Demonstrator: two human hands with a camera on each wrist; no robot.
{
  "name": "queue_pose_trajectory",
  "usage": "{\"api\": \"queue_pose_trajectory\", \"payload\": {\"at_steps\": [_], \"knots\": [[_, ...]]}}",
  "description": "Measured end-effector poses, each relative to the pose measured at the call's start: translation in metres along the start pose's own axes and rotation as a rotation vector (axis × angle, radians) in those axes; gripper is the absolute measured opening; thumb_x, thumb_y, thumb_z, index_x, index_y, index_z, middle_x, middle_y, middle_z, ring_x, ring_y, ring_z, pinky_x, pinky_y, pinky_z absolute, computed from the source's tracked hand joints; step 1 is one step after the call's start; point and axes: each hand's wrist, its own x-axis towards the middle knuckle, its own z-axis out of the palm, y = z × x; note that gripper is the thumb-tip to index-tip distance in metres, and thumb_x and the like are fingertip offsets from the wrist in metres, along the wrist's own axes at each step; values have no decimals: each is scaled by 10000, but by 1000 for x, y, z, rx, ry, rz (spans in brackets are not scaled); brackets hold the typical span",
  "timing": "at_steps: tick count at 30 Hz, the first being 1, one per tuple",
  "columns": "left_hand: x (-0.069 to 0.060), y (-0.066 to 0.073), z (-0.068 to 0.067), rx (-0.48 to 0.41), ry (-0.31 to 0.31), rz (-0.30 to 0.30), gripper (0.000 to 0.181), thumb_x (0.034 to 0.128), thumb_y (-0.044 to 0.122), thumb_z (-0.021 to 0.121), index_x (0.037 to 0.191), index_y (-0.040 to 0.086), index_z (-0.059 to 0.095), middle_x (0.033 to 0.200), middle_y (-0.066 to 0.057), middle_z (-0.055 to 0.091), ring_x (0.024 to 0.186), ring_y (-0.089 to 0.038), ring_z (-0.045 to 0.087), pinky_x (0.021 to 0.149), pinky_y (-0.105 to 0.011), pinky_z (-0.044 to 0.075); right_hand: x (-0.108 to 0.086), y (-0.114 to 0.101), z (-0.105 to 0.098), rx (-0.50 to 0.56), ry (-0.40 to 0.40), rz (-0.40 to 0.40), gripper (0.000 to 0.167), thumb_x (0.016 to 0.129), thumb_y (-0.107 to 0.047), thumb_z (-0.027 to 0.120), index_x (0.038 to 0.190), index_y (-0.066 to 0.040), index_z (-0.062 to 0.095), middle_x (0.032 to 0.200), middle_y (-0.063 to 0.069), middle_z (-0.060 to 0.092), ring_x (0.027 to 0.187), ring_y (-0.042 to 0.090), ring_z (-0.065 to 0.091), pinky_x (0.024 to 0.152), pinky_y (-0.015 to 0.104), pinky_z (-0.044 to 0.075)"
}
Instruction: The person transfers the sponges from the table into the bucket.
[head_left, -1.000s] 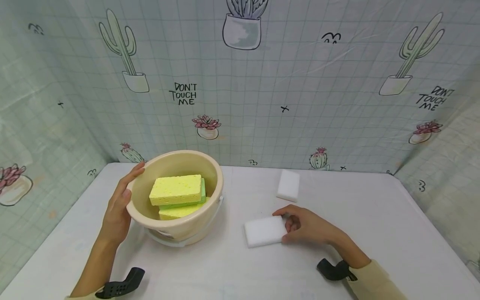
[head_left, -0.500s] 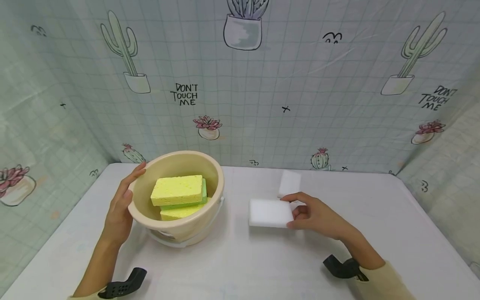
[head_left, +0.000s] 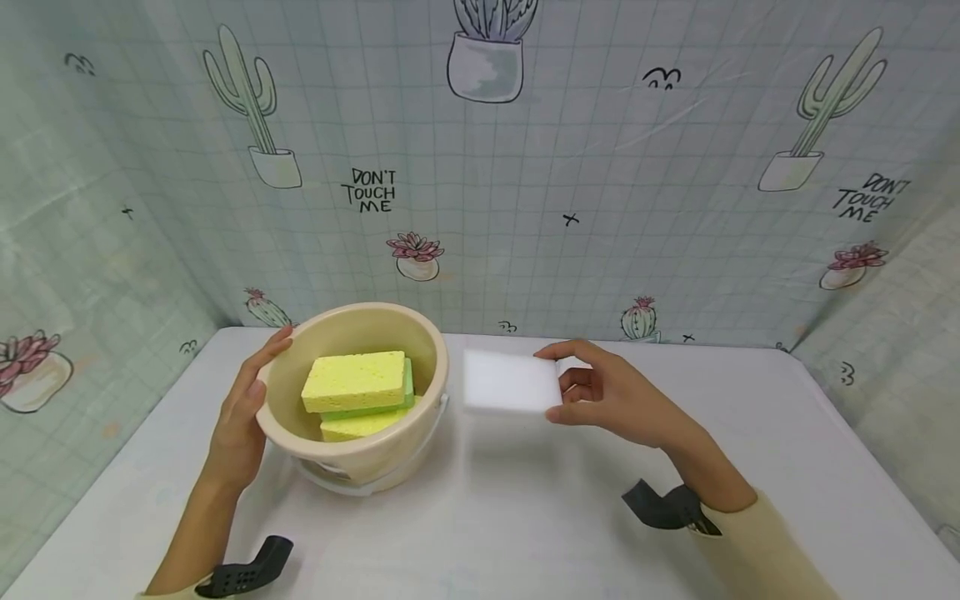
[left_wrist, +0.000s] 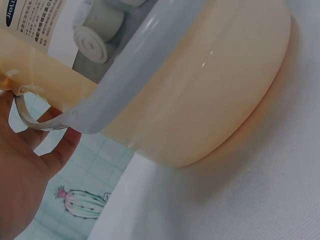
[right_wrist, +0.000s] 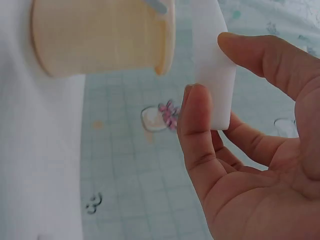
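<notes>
A cream bucket (head_left: 420,442) stands on the left of the white table. Inside it lie yellow and green sponges, the top yellow sponge (head_left: 354,381) resting on the others. My left hand (head_left: 238,425) rests against the bucket's left side at the rim, fingers and thumb spread; in the left wrist view the fingers touch near the handle (left_wrist: 130,75). To the right of the bucket, my right hand (head_left: 611,396) pinches a white sponge (head_left: 510,382) by its right end, between thumb and fingers, above the table. The right wrist view shows that sponge edge-on.
The white table (head_left: 495,533) backs onto a cactus-print cloth (head_left: 495,183), which also hangs at both sides. Another white sponge near the table's back edge is mostly hidden behind my right hand. Black wrist mounts (head_left: 243,568) sit on both forearms.
My right hand has lifted the white sponge off the table and carried it up and slightly left, in front of the other white sponge. My left hand and the bucket stay put.
</notes>
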Motion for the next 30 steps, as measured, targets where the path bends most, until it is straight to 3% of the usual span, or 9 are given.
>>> {"api": "queue_pose_trajectory", "payload": {"at_steps": [12,23,30], "knots": [[0,3,1,9,-12,-3,535,992,307,309,1452,34,342,1564,-22,212,1431,-202,113,1132,-415,91,40,-40,28,88,-16,-45,581,769,-100,794,1280,-159,525,1059,128,572,852,278,599,737,356,520],[0,2,-1,42,-13,-16,531,992,313,306,1456,58,349,1565,-12,209,1432,-197,113,1134,-419,102,70,-59,54,-10,-42,-171,593,750,-112,816,1272,-117,535,1148,53,522,821,199,626,737,360,537],[-1,4,-1,47,-18,-13,524,992,313,309,1457,76,357,1567,-15,205,1433,-195,111,1136,-412,94,85,-65,71,-65,-49,-188,608,739,-84,824,1272,-93,529,1179,43,492,823,157,628,761,286,537]]}}
